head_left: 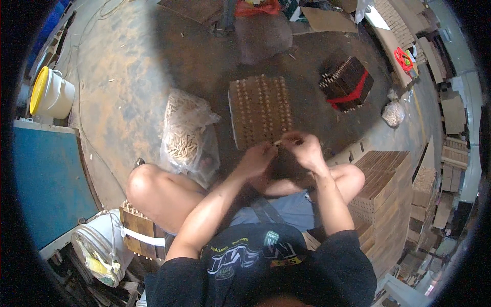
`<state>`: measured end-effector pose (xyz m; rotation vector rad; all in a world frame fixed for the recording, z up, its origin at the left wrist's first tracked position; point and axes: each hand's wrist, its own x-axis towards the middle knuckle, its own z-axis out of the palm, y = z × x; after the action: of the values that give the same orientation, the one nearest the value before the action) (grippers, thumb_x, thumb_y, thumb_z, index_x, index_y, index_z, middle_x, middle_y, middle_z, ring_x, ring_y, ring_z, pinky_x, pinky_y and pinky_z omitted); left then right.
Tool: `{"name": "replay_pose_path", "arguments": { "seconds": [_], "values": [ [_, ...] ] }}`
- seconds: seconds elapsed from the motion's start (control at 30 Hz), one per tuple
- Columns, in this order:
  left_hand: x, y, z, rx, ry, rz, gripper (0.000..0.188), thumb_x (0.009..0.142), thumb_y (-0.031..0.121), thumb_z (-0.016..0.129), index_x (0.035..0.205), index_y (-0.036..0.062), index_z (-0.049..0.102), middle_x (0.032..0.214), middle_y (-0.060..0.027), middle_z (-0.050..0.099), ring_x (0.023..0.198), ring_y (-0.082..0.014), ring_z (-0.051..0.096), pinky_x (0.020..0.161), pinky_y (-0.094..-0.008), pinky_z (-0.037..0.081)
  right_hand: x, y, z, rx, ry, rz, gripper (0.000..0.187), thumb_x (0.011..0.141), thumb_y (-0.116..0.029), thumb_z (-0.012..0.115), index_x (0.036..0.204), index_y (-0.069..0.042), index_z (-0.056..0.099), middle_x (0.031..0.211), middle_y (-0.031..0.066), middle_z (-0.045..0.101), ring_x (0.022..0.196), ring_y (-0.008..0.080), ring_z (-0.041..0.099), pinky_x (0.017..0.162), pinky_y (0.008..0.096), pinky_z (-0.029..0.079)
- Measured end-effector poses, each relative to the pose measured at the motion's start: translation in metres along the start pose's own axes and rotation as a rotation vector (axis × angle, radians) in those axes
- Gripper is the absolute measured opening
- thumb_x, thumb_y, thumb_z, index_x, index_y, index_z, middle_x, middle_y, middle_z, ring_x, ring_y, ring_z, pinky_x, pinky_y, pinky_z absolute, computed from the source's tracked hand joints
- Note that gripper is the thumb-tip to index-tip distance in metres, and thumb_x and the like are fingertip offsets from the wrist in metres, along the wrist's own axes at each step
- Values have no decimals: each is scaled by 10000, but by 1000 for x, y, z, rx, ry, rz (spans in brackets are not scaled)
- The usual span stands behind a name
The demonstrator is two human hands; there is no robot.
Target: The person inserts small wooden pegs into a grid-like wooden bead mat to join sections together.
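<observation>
A brown drilled block (261, 107) stands on the floor in front of my crossed legs. Rows of pale wooden dowels stick up from its top, while the holes nearest me look dark. My left hand (260, 157) is closed just off the block's near edge; whatever lies in its fingers is hidden. Close beside it, my right hand (306, 149) pinches a small wooden dowel (277, 143) whose end shows between the two hands. To the left lies an open clear plastic bag (192, 110) full of loose dowels (182, 146).
A dark wood bundle with a red strap (353, 87) sits at the far right, near a small knotted bag (393, 112). Stacked drilled boards (383, 179) rise beside my right knee. At left are a white bucket (59, 94), a blue panel (51, 179) and a white-strapped bundle (140, 233).
</observation>
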<state>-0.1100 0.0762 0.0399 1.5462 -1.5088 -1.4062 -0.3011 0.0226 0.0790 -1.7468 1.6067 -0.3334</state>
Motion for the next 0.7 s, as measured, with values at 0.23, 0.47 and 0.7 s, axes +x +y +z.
{"name": "replay_pose_path", "arguments": {
  "seconds": [0.23,0.47,0.7],
  "values": [
    [9,-36,2,-72,-20,44,294,928,185,502,1172,49,592,1210,-173,596,1137,-364,543,1002,-421,436,20,16,-13,39,134,-128,183,853,-124,684,993,-7,686,858,128,707,767,184,675,684,304,526],
    [4,-42,8,-317,105,316,268,991,112,355,1134,29,566,747,-3,507,688,-92,465,612,-254,398,29,15,-4,-298,52,-308,198,829,-121,658,1017,-59,676,947,135,684,861,304,657,753,390,521],
    [6,-20,6,-145,88,281,258,967,81,373,1144,50,558,741,6,494,674,-85,447,612,-252,399,42,48,13,-384,75,-416,189,807,-119,678,994,-93,676,915,158,664,854,364,644,729,412,519]
  ]
}}
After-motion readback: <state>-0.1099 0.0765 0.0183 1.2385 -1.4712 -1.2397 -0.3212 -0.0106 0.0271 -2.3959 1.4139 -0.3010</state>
